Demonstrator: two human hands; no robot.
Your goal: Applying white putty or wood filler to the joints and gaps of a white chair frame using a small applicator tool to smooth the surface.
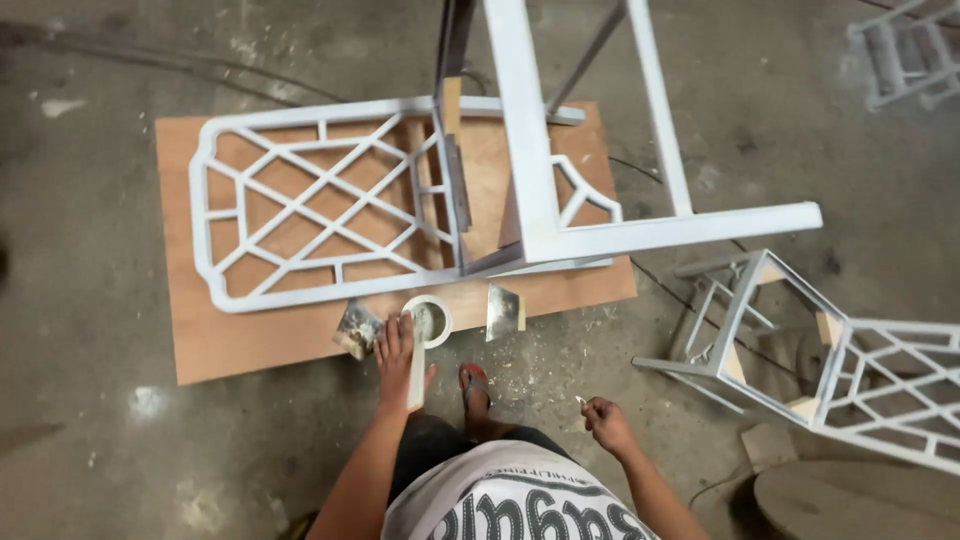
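Putty tub point(428, 320): small round white tub, open, standing on the near edge of the plywood board point(200, 350), between two flat scrapers.
Hidden or unclear: what is inside the tub is hard to read, perhaps a pale filler; the left hand covers part of its near rim.
Left scraper point(357, 328): smeared flat blade lying on the board just left of the tub, partly under the fingertips.
Right scraper point(505, 311): flat metal blade lying on the board just right of the tub, apart from both hands.
Left hand point(396, 358): arm stretched forward and down, palm down, fingers spread over the tub's near side; a pale stick-like piece point(416, 378) lies under the palm. Grip: loose and flat, resting on the tub and stick; whether the fingers really clasp either cannot be told.
Right hand point(607, 420): held back beside the body above the floor, well apart from the board, fingers curled narrowly round a small pale bit point(581, 401) too small to identify.
White chair frame point(320, 200): lying on its side on the board, lattice back flat on the wood, legs rising toward the camera and cut off at the top edge.
Second frame point(800, 350): similar white frame on the concrete floor point(90, 300) at right, cut off by the picture's edge.
Foot point(474, 385): in a red sandal, on the floor among wood shavings, just before the board.
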